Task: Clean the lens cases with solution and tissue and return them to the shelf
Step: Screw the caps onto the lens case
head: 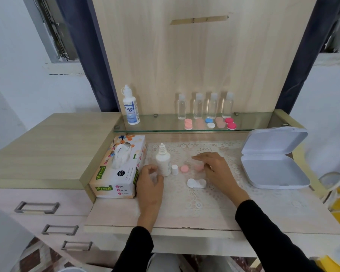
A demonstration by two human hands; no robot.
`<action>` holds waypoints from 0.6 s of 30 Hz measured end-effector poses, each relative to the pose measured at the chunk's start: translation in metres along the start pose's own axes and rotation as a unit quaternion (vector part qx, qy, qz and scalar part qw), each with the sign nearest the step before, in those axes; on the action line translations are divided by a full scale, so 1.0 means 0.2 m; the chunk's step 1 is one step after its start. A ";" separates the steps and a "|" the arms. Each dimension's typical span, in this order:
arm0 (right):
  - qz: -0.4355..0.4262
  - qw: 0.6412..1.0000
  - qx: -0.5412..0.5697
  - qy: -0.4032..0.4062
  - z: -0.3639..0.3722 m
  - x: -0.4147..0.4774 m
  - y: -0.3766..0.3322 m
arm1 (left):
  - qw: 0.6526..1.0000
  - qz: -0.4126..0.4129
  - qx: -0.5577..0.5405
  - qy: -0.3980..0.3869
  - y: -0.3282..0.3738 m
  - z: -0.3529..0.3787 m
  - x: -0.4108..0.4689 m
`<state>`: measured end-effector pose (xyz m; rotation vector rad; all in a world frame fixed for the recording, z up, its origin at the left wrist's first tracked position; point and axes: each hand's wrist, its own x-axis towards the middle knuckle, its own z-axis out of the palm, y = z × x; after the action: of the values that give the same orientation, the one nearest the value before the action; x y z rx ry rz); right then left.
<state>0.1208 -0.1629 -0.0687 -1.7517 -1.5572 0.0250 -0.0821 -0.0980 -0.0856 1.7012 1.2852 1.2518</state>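
A white solution bottle (163, 161) stands uncapped on the lace mat, its white cap (174, 170) just to its right. My left hand (150, 183) curls beside the bottle's base with nothing in it. A pink lid (184, 169) lies loose on the mat. My right hand (214, 167) rests over a second pink lid (199, 167), fingertips touching it. A white lens case base (196, 183) lies nearer me, lidless. Several lens cases (210, 123) in pink, blue and white sit on the glass shelf (165, 128).
A tissue box (119, 169) stands left of the bottle. An open white hinged box (273, 160) sits at the right. On the shelf stand a Dream Eye bottle (131, 107) and several small clear bottles (205, 106). Drawers (37, 208) are at lower left.
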 end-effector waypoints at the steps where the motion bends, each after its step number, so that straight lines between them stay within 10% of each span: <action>1: 0.020 0.999 0.029 0.018 -0.01 -0.04 0.00 | 1.000 0.006 -0.001 0.008 0.01 -0.01 -0.01; 10: 0.078 0.997 0.031 0.004 -0.05 -0.27 0.01 | 0.923 0.300 0.225 -0.090 0.06 0.05 -0.09; 18: 0.040 0.999 -0.031 -0.010 -0.04 -0.26 0.03 | 0.858 0.292 0.352 -0.234 0.14 0.20 0.06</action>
<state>0.1167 -0.2106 -0.0910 -1.8674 -1.5166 0.0346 -0.0340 -0.0944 -0.0701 2.8659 0.9973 0.5600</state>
